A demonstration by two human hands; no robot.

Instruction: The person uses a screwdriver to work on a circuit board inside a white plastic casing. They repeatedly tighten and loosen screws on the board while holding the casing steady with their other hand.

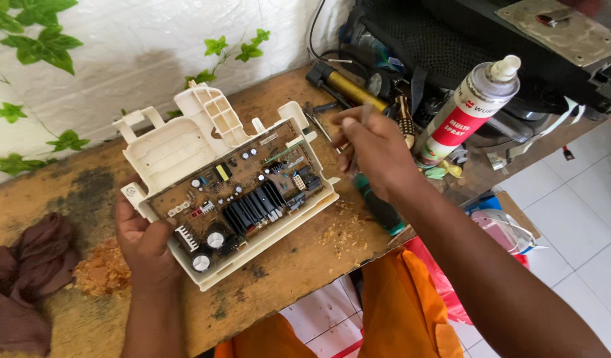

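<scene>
Worn wooden desk [279, 278] carries an exposed circuit board [242, 192] in its tray, left hand [143, 242] gripping its edge, right hand [378, 156] pinching a thin tool [365, 116] beside it, work apparently underway.

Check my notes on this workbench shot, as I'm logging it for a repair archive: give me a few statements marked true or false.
1. The left hand holds the circuit board housing at its lower left corner. True.
2. The right hand rests on the spray can. False: it holds a green-handled screwdriver, apart from the can.
3. The spray can stands upright with its cap on. False: it leans, nozzle bare.
4. A dark cloth lies at the wooden bench's left end. True.
</scene>
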